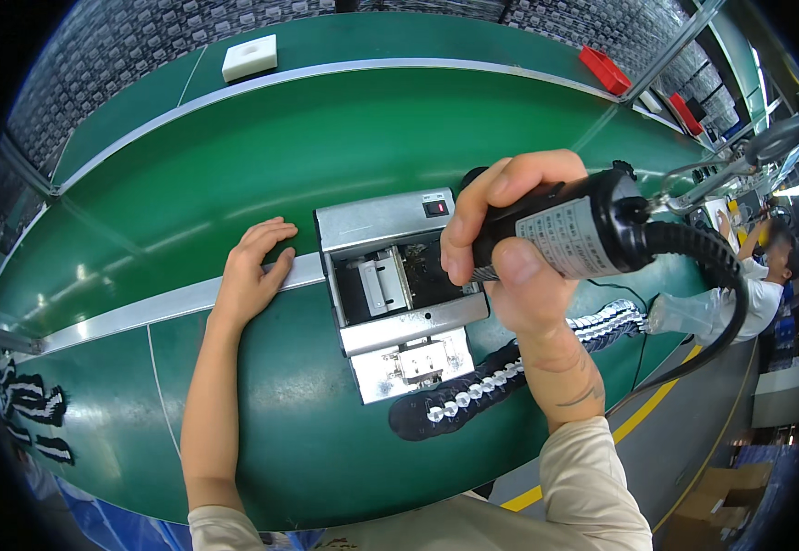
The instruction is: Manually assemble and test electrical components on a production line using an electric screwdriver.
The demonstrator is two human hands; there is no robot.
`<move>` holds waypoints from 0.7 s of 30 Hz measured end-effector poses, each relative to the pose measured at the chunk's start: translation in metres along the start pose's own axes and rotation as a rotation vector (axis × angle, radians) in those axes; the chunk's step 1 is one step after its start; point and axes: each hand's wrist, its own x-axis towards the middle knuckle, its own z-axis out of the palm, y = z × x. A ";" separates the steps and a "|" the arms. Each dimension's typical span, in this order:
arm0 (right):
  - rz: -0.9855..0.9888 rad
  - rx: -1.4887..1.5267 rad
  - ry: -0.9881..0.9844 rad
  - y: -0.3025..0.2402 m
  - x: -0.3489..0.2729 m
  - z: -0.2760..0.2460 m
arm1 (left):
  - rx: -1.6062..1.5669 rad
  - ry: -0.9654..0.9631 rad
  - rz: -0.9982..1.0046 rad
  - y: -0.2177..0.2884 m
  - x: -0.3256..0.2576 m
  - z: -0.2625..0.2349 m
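Observation:
My right hand (537,298) is wrapped round a black electric screwdriver (560,230) with a pale label, held above the right side of a silver screw feeder (386,219). The screwdriver's tip is hidden behind my fingers. A switch (436,208) on the feeder glows red, and small specks lie in its dark open tray. My left hand (257,262) lies flat on the bench at the metal strip, just left of the feeder, holding nothing. Below my right wrist, black pieces with white parts (462,399) lie in a long overlapping row.
A ribbed black cable (735,303) loops down from the screwdriver. Black-and-white pieces (41,404) lie at the far left. A white block (250,57) and a red bin (604,70) stand on the back shelf. Another person (758,285) sits at the right.

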 end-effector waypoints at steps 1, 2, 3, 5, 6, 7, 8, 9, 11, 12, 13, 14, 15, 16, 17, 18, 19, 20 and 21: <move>0.004 0.020 0.016 0.001 0.000 0.001 | 0.005 -0.001 0.001 0.000 0.000 -0.001; 0.021 0.064 0.052 0.002 -0.001 0.004 | 0.011 -0.003 0.002 -0.001 0.000 -0.001; 0.031 0.089 0.061 0.004 -0.002 0.005 | 0.016 -0.005 0.005 -0.001 0.001 -0.002; 0.042 0.107 0.051 0.007 -0.004 0.000 | 0.013 -0.007 0.016 0.000 0.003 -0.001; 0.043 0.104 0.035 0.008 -0.005 -0.001 | 0.010 -0.011 0.026 0.000 0.003 -0.002; 0.073 0.167 0.115 0.007 -0.010 0.006 | 0.023 -0.015 0.026 -0.001 0.003 0.000; 0.144 0.073 0.079 0.001 -0.012 0.001 | 0.017 -0.021 0.040 -0.001 0.005 0.004; 0.013 -0.042 0.038 0.012 -0.011 -0.006 | 0.032 -0.016 0.022 -0.002 0.004 0.006; 0.101 0.003 0.102 0.014 -0.012 -0.002 | 0.016 -0.019 0.000 -0.005 0.002 0.008; 0.154 -0.003 0.119 0.014 -0.011 0.002 | 0.045 -0.013 -0.005 -0.010 -0.002 0.005; 0.262 -0.022 0.068 0.010 -0.010 0.000 | 0.032 -0.017 -0.020 -0.013 -0.004 0.005; 0.074 -0.168 -0.014 0.013 -0.007 -0.005 | -0.018 -0.013 -0.030 -0.015 -0.005 0.006; 0.118 -0.165 0.009 0.008 -0.006 -0.006 | -0.024 -0.032 -0.042 -0.013 -0.005 0.007; 0.161 -0.154 0.026 0.002 -0.006 -0.005 | -0.024 -0.043 -0.058 -0.012 -0.006 0.006; 0.089 -0.182 0.031 0.000 -0.006 -0.008 | -0.017 -0.043 -0.040 -0.013 -0.004 0.008; 0.019 -0.207 0.032 -0.002 -0.005 -0.013 | -0.008 -0.041 -0.026 -0.013 -0.002 0.012; -0.048 -0.210 0.023 0.000 -0.004 -0.012 | 0.015 -0.029 -0.029 -0.016 -0.006 0.010; -0.033 -0.127 0.125 -0.004 -0.002 -0.007 | 0.012 -0.025 -0.013 -0.017 -0.005 0.011; -0.007 -0.032 0.219 -0.010 0.001 0.002 | 0.014 -0.016 -0.012 -0.020 -0.003 0.012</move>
